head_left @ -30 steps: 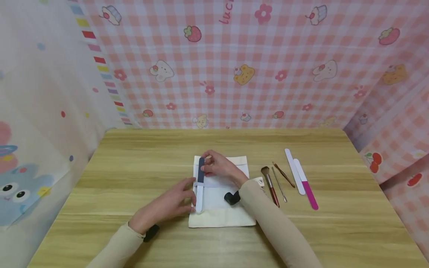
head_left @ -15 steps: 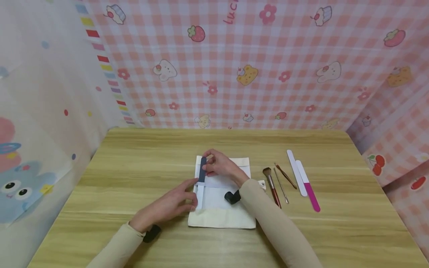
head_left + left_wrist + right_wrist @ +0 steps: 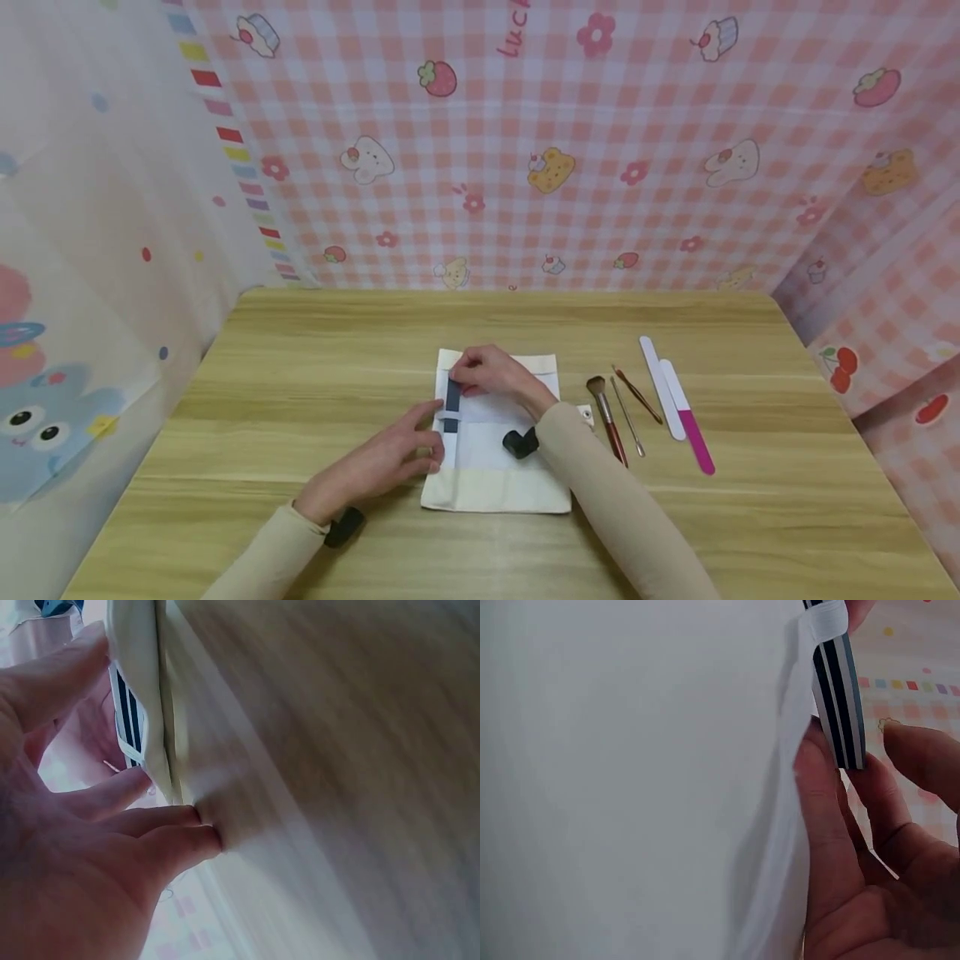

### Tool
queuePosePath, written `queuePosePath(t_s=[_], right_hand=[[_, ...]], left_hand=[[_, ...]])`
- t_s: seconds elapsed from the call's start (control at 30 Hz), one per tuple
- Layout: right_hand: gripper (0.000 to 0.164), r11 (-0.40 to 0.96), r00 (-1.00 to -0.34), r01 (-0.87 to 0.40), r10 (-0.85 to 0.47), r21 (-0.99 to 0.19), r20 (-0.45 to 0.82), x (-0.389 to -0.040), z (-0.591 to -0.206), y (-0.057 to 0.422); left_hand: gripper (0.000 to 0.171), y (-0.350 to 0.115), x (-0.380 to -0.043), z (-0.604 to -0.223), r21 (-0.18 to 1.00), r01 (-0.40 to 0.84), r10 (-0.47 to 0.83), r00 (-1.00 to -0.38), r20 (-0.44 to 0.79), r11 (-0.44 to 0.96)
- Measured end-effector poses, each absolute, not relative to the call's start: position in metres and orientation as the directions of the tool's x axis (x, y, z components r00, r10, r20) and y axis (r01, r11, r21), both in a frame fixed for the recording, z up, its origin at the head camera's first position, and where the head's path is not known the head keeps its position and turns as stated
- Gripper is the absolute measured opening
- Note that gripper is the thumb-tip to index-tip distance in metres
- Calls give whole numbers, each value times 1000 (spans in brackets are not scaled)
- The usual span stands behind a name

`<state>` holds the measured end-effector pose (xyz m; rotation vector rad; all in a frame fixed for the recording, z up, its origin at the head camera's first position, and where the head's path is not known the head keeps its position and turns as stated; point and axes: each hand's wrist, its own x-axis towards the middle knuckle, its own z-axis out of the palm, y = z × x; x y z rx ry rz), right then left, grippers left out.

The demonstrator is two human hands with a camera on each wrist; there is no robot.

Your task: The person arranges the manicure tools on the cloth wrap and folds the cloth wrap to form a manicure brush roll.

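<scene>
A navy-and-white nail file [image 3: 453, 395] lies along the left side of a cream cloth tool roll [image 3: 498, 492], under a narrow white band. Its lower end is hidden beneath the roll's front flap. My right hand [image 3: 491, 372] touches the file's far end; in the right wrist view, a fingertip [image 3: 874, 766] meets that end while the thumb [image 3: 922, 754] stands apart from it. Beside the roll's left edge, my left hand [image 3: 386, 450] has its fingers loosely spread. In the left wrist view, thumb and index finger [image 3: 112, 791] rest at the cloth edge.
Right of the roll lie a makeup brush [image 3: 606, 421], a thin metal tool [image 3: 627, 417] and a slim brown stick [image 3: 637, 395]. Beyond them are a white nail file [image 3: 660, 387] and a pink-and-white one [image 3: 694, 433]. A snap tab [image 3: 587, 412] sticks out of the roll's right side.
The nail file has slid toward the person through the band, and its near end has gone under the front flap. My right hand moved with it. The left hand stays nearly still.
</scene>
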<state>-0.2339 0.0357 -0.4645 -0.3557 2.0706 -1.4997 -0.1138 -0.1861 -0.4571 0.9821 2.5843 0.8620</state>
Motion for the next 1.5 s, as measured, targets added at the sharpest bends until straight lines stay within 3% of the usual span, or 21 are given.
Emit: queuePosePath(t_s=[0.2,0.47,0.63,0.8,1.0,1.2,1.5], right_hand=[[22,444,-847,62,-451,-894,-282,-234,-458,45],[33,602,-877,-172,-454,-780,-157,-223,-439,57],[34,639,-885,-230,-451,-734,-116,-206,-419,79],[36,652,-888,-274,-453,-707,-73,-195,-403,113],[35,641,-912,-259,-409,-723,-37,-183,-400,162],[30,624,-945,-245,-326,-742,38,-173,-410,203],[32,618,-974,-199,-210,-760,84,-165,-419,251]], left_hand=[[9,-179,-116,-461,589,540,675,-737,-14,602],[12,-179,-108,-462,553,553,666,-746,-5,623],[15,-179,-109,-455,536,525,632,-775,-19,661],[29,-174,-120,-453,468,560,611,-790,53,683],[51,-167,-128,-458,445,585,640,-768,35,678],[68,-166,-127,-460,468,537,618,-786,-24,702],[69,-163,-130,-461,511,507,615,-787,-55,694]])
